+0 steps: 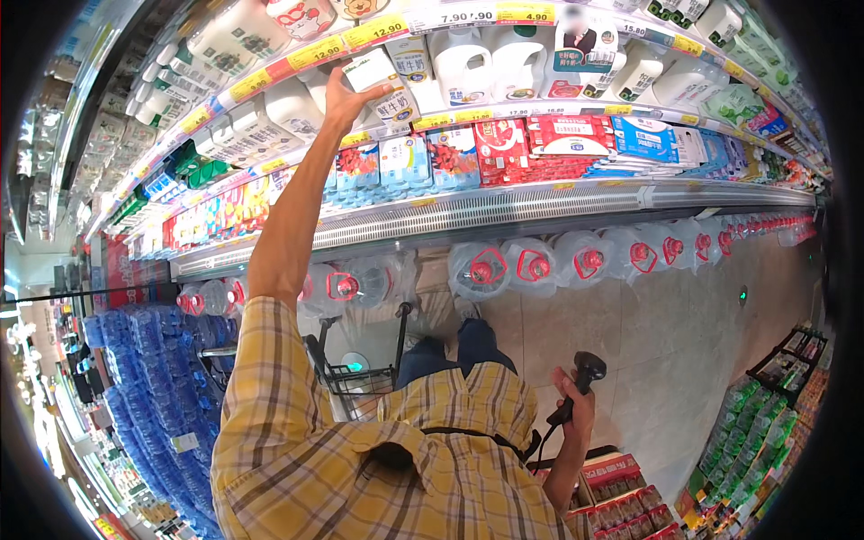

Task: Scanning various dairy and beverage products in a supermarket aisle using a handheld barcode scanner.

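Note:
At the dairy shelf, my left hand (347,101) is stretched out with thumb and fingers around a white fresh-milk carton (395,106). The carton leans at the shelf's front, beside a similar carton (410,64) standing behind it to the right. White handled milk jugs (461,71) stand further right on that shelf. Down at my right side, my right hand (575,401) grips a black handheld device (588,368) with a rounded head, resembling a barcode scanner. Its cord runs toward my waist.
Below the shelf, bagged large water bottles (482,270) with red handles line the floor. A black wire cart (358,378) stands by my legs. Stacked blue water packs (152,378) rise at the left, boxed goods (621,493) behind me, green bottles (749,432) at the right.

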A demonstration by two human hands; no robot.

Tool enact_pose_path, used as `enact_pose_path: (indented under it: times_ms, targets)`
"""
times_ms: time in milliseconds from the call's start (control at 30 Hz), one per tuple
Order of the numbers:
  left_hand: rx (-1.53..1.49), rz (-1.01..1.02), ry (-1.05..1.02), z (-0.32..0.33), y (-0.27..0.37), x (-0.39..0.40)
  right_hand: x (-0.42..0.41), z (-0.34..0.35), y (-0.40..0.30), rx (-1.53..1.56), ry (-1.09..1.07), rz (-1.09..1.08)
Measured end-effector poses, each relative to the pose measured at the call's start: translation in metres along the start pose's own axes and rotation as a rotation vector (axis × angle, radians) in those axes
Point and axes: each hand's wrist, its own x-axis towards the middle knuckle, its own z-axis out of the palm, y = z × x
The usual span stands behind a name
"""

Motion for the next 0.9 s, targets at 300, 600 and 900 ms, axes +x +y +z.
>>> enact_pose_path:
  times_ms: [300, 600, 900]
  targets:
    - [-0.060, 0.017, -0.057, 0.011, -0.017, 0.021, -0.002, -0.004, 0.016, -0.035, 0.059, 0.015]
    - [0.009, -0.113, -0.161, 0.014, -0.019, 0.033, -0.007, 0.004, 0.026, 0.009, 0.064, 0.065]
    - [0.062, -0.088, -0.154, -0.003, -0.056, 0.054, -0.009, 0.016, 0.024, -0.061, 0.076, 0.091]
